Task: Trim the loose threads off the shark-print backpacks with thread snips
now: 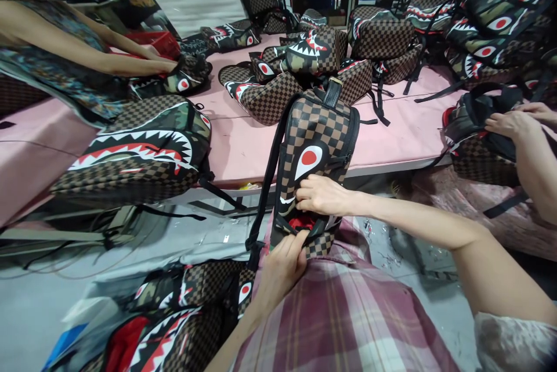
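Note:
A brown-and-black checkered backpack (324, 125) with a red-and-white eye leans upright between the pink table's edge and the plaid garment on my lap. My right hand (324, 195) lies on its side just below the eye, fingers curled together on the material. Lower down, my left hand (287, 259) grips the edge of an opening where red lining shows. A black strap (270, 169) hangs along the backpack's left side, and its top handle (333, 93) points away from me.
Shark-mouth backpacks lie on the pink table (400, 137). A large one (148, 145) sits at the left edge, and more (195, 325) are piled low at the left. One person works at the upper left; another person's hands (517, 119) hold a backpack at the right.

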`<state>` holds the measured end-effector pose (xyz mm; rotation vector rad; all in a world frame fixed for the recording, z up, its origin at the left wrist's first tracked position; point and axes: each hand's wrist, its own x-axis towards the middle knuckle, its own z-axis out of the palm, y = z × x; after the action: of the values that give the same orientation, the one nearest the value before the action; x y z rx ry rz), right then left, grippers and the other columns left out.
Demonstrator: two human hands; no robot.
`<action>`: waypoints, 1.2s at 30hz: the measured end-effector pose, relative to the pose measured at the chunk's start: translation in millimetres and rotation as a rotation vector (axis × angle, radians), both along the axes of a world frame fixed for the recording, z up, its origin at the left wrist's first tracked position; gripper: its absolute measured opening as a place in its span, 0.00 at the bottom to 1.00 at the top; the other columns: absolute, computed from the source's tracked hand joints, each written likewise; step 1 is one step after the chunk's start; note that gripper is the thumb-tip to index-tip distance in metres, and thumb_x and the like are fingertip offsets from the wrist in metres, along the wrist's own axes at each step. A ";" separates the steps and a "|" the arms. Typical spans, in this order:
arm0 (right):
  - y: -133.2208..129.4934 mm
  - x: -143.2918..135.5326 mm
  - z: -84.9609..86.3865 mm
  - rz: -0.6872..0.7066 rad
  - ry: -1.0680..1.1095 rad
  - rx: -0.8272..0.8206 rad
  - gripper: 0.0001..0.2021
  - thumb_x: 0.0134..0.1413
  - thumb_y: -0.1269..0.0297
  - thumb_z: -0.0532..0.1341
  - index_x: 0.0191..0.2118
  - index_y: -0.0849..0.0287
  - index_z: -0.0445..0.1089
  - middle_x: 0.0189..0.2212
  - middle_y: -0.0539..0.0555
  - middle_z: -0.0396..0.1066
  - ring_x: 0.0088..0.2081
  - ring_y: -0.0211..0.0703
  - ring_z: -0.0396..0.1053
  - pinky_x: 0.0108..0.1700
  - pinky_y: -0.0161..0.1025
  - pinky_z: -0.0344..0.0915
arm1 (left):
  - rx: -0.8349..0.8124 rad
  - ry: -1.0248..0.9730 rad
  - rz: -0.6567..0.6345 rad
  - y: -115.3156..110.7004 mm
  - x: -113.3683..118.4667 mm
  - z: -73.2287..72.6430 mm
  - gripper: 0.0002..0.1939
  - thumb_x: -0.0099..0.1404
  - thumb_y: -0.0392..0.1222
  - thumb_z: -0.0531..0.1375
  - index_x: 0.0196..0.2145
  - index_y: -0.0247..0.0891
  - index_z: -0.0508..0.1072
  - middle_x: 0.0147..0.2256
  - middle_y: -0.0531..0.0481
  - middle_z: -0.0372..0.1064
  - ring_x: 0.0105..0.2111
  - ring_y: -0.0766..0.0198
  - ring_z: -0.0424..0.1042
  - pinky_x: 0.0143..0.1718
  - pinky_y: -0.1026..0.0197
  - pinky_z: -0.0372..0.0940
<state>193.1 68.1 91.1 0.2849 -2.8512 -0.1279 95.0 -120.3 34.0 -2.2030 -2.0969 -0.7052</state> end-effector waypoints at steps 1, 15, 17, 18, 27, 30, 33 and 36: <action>2.2 2.1 1.0 -0.016 -0.005 -0.045 0.10 0.61 0.64 0.53 0.34 0.59 0.71 0.32 0.52 0.68 0.35 0.41 0.57 0.35 0.40 0.49 | 0.029 0.004 0.010 0.1 0.4 -1.7 0.17 0.61 0.33 0.47 0.46 0.37 0.67 0.26 0.53 0.67 0.27 0.67 0.68 0.26 0.67 0.60; 0.2 8.8 7.3 0.053 0.009 0.141 0.10 0.62 0.70 0.50 0.34 0.60 0.68 0.32 0.51 0.66 0.37 0.41 0.56 0.36 0.41 0.49 | 0.049 -0.015 0.031 1.6 4.7 -1.2 0.15 0.61 0.33 0.48 0.45 0.39 0.67 0.25 0.54 0.66 0.26 0.68 0.67 0.28 0.67 0.59; -0.8 6.6 4.9 0.080 0.028 0.166 0.11 0.62 0.72 0.50 0.33 0.61 0.68 0.31 0.51 0.65 0.37 0.41 0.57 0.36 0.41 0.50 | 0.035 -0.033 0.035 0.8 4.8 -3.3 0.16 0.61 0.34 0.48 0.45 0.38 0.67 0.25 0.54 0.66 0.26 0.67 0.67 0.28 0.67 0.60; -1.3 5.3 3.5 0.094 0.034 0.173 0.11 0.62 0.72 0.50 0.32 0.61 0.68 0.31 0.51 0.65 0.37 0.41 0.57 0.36 0.41 0.50 | 0.025 -0.040 0.037 0.4 4.8 -4.3 0.16 0.61 0.34 0.48 0.45 0.38 0.67 0.25 0.54 0.65 0.26 0.67 0.67 0.28 0.66 0.60; -0.9 0.9 4.2 0.115 0.014 0.150 0.13 0.62 0.72 0.49 0.29 0.60 0.67 0.31 0.51 0.66 0.36 0.41 0.57 0.35 0.41 0.49 | 0.028 -0.081 0.028 -0.9 3.6 -6.6 0.16 0.61 0.34 0.48 0.45 0.38 0.67 0.25 0.54 0.65 0.25 0.67 0.67 0.27 0.66 0.60; 2.5 6.4 9.8 0.062 -0.037 0.099 0.11 0.62 0.69 0.50 0.31 0.59 0.67 0.32 0.50 0.66 0.35 0.41 0.56 0.35 0.41 0.48 | 0.028 -0.087 0.025 -0.7 3.8 -5.4 0.17 0.60 0.33 0.48 0.46 0.38 0.67 0.25 0.53 0.65 0.26 0.67 0.67 0.27 0.67 0.61; 4.1 11.7 13.0 0.029 -0.042 0.091 0.11 0.63 0.68 0.50 0.34 0.60 0.68 0.33 0.51 0.67 0.36 0.41 0.56 0.35 0.41 0.48 | 0.037 -0.074 0.018 -0.8 4.9 -4.1 0.17 0.60 0.33 0.48 0.46 0.38 0.67 0.25 0.53 0.65 0.26 0.67 0.67 0.27 0.66 0.60; 3.4 12.8 12.3 0.058 -0.012 0.115 0.10 0.63 0.69 0.50 0.36 0.60 0.68 0.33 0.51 0.67 0.37 0.41 0.56 0.35 0.41 0.49 | 0.045 -0.058 0.017 -0.6 6.8 -2.9 0.17 0.60 0.33 0.48 0.46 0.38 0.66 0.25 0.54 0.65 0.25 0.67 0.67 0.26 0.67 0.60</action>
<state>205.9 71.5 103.4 0.3928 -2.8488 -0.2801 101.8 -120.9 31.2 -2.1650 -2.1019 -0.8162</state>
